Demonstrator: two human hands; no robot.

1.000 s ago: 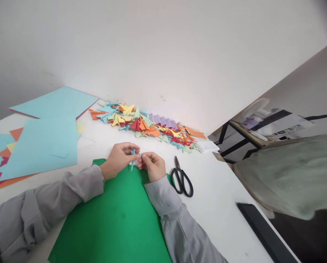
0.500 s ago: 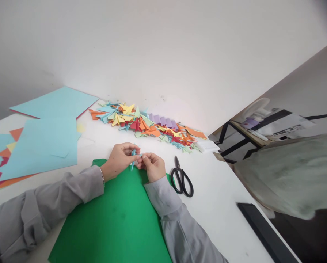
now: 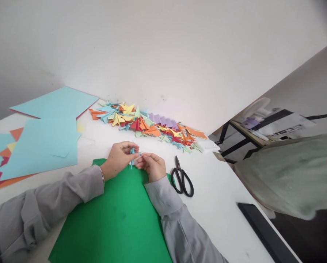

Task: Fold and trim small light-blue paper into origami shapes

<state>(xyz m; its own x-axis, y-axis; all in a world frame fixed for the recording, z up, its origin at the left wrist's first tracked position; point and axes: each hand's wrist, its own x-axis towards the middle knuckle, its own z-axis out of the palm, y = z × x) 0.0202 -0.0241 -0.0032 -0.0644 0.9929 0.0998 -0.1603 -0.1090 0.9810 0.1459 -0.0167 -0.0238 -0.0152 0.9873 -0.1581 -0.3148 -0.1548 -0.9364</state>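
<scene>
A small light-blue folded paper crane is held above the far end of a green mat. My left hand pinches it between thumb and fingers, and one narrow point hangs down below the thumb. From the other side, my right hand closes thumb and forefinger on a tip of the same paper. Both hands nearly meet, and the fingers hide part of the folds. Black-handled scissors lie on the white table just right of my right hand, blades pointing away.
Along the wall runs a heap of colourful folded paper pieces, with orange paper at its right end. Blue sheets and coloured scraps lie at left. A black flat bar rests near the right table edge, beside grey-green cloth.
My right fingertips have shifted slightly on the paper tip, and the forefinger looks straighter. My left hand and the blue paper have moved up a touch.
</scene>
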